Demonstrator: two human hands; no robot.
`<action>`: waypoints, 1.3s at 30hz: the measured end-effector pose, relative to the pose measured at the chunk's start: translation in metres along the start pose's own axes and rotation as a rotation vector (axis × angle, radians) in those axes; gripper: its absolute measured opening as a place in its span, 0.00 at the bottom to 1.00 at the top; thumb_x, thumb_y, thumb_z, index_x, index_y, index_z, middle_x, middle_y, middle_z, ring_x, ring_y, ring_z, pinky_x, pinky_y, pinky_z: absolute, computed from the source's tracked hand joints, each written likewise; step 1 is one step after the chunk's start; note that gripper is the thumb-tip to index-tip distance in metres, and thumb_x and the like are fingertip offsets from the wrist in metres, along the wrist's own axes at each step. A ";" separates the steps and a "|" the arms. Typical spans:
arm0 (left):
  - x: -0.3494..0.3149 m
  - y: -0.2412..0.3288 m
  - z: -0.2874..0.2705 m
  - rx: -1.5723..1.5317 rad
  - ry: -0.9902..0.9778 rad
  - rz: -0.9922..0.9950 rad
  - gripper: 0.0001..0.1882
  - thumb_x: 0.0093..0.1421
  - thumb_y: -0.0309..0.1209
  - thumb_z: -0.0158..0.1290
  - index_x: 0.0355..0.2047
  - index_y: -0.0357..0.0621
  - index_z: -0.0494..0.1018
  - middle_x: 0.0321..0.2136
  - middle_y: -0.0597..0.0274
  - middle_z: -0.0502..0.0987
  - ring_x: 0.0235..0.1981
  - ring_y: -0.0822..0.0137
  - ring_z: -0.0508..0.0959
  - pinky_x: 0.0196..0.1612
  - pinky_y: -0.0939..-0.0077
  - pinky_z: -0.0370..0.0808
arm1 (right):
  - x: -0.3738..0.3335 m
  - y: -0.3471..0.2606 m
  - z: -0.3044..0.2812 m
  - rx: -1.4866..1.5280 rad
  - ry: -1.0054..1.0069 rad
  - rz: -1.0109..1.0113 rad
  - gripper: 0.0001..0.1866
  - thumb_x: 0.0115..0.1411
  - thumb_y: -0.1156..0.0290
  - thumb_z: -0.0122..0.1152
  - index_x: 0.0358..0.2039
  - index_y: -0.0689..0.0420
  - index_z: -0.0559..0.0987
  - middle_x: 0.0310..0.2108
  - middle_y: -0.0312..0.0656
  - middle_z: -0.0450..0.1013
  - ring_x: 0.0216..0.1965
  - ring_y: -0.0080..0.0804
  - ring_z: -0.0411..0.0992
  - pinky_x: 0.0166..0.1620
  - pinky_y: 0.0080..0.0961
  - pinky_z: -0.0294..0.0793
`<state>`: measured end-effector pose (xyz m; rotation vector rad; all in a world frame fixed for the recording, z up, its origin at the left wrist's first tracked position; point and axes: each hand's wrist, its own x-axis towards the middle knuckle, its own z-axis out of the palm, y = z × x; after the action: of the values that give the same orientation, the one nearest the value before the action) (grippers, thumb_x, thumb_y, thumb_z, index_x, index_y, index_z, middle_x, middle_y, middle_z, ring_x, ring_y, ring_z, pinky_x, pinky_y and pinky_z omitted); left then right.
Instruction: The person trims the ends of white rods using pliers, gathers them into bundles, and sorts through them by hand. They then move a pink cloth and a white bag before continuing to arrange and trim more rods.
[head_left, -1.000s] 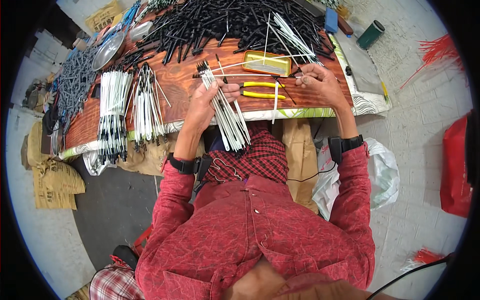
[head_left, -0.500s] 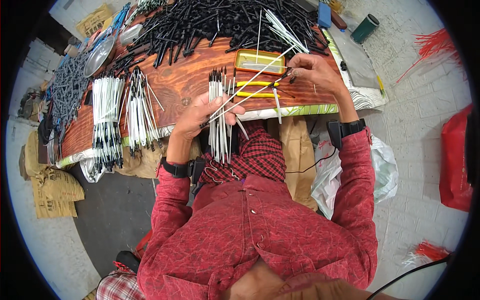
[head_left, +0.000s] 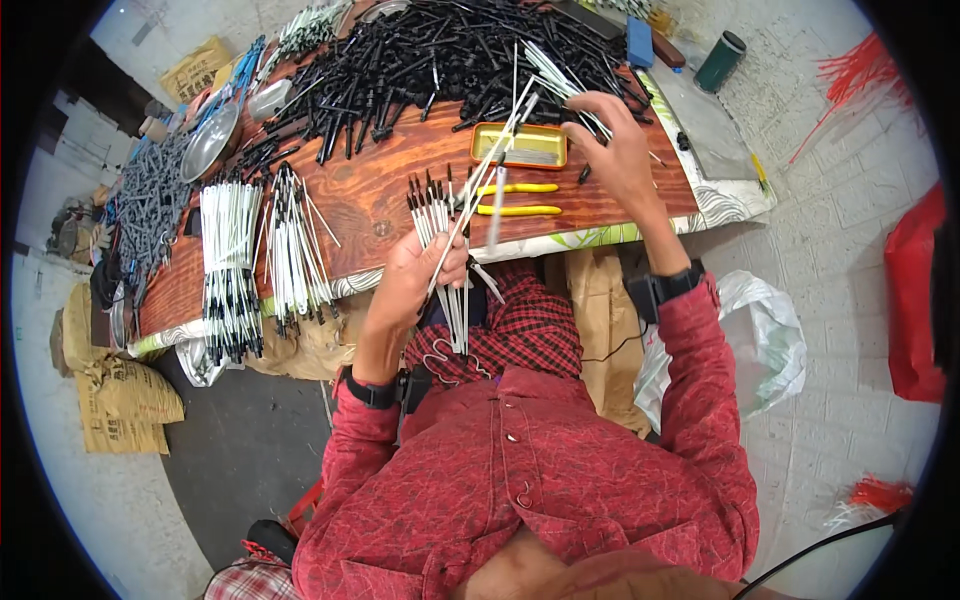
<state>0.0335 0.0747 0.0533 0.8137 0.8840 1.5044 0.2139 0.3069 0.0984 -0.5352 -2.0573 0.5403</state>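
Note:
My left hand [head_left: 428, 268] is closed round a bunch of thin white rods with black tips [head_left: 432, 208], held over the table's front edge. Longer white rods [head_left: 492, 150] slant up from this grip toward the far right, and a motion-blurred pale strip [head_left: 495, 215] hangs beside them. My right hand [head_left: 618, 150] is raised over the table's right part, thumb and forefinger apart, with nothing visible between them. Nearest to it are loose white rods [head_left: 545, 72] on the heap of black parts [head_left: 400, 75]. Yellow-handled pliers [head_left: 528, 211] lie below a shallow yellow tin [head_left: 480, 160].
To the left, two bundles of white rods [head_left: 230, 230] overhang the table edge. Beyond them are a metal bowl [head_left: 210, 143] and a grey heap of small parts [head_left: 150, 190]. A blue block [head_left: 640, 43] and a dark green cup [head_left: 720, 60] are at the far right.
My right hand has let go of the black-ended rod and moved up and right, its fingers parting. The long rods now point more steeply upward, and the pale strip has swung left.

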 end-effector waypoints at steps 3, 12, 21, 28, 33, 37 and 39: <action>-0.004 -0.004 0.009 0.180 0.130 0.119 0.10 0.69 0.35 0.44 0.40 0.40 0.68 0.23 0.70 0.67 0.22 0.77 0.66 0.28 0.80 0.67 | -0.028 -0.025 0.007 0.145 -0.044 0.198 0.09 0.60 0.72 0.59 0.39 0.63 0.76 0.38 0.38 0.74 0.37 0.24 0.72 0.43 0.21 0.71; 0.005 -0.038 0.024 0.854 0.373 0.494 0.07 0.67 0.27 0.43 0.38 0.35 0.68 0.18 0.60 0.68 0.19 0.68 0.69 0.24 0.73 0.67 | -0.081 -0.074 0.053 0.585 -0.491 0.377 0.13 0.68 0.63 0.51 0.40 0.63 0.73 0.34 0.37 0.72 0.37 0.23 0.70 0.43 0.22 0.71; -0.003 -0.044 0.030 0.490 0.291 0.477 0.10 0.71 0.33 0.39 0.37 0.41 0.68 0.23 0.73 0.63 0.22 0.82 0.59 0.25 0.86 0.58 | -0.080 -0.064 0.076 0.916 -0.457 0.374 0.15 0.70 0.62 0.44 0.43 0.63 0.72 0.37 0.37 0.71 0.39 0.24 0.70 0.46 0.23 0.70; 0.004 -0.036 0.029 0.108 0.203 0.404 0.09 0.71 0.31 0.39 0.38 0.40 0.67 0.24 0.72 0.64 0.23 0.81 0.61 0.25 0.85 0.60 | -0.075 -0.074 0.083 0.864 -0.239 0.363 0.16 0.70 0.62 0.44 0.45 0.64 0.71 0.33 0.37 0.69 0.36 0.23 0.70 0.41 0.22 0.72; 0.006 -0.040 0.026 0.431 0.254 0.391 0.10 0.71 0.33 0.39 0.39 0.40 0.66 0.24 0.72 0.64 0.24 0.81 0.61 0.27 0.86 0.60 | -0.076 -0.059 0.084 0.936 -0.365 0.470 0.17 0.70 0.62 0.46 0.44 0.65 0.72 0.31 0.38 0.71 0.30 0.22 0.70 0.34 0.21 0.74; 0.012 -0.041 0.023 0.426 0.221 0.367 0.11 0.71 0.33 0.39 0.38 0.40 0.66 0.24 0.71 0.65 0.25 0.80 0.64 0.30 0.85 0.64 | -0.075 -0.058 0.087 0.965 -0.328 0.420 0.16 0.69 0.63 0.47 0.43 0.65 0.72 0.31 0.38 0.72 0.28 0.23 0.71 0.32 0.20 0.74; 0.015 -0.039 0.023 0.396 0.217 0.352 0.11 0.71 0.33 0.39 0.38 0.40 0.66 0.25 0.70 0.66 0.25 0.79 0.65 0.30 0.84 0.65 | -0.072 -0.062 0.085 0.986 -0.301 0.480 0.16 0.69 0.63 0.47 0.43 0.65 0.72 0.31 0.38 0.72 0.29 0.23 0.72 0.33 0.20 0.74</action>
<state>0.0706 0.0940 0.0305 1.1546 1.2765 1.7745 0.1667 0.2020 0.0439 -0.3367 -1.6225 1.8658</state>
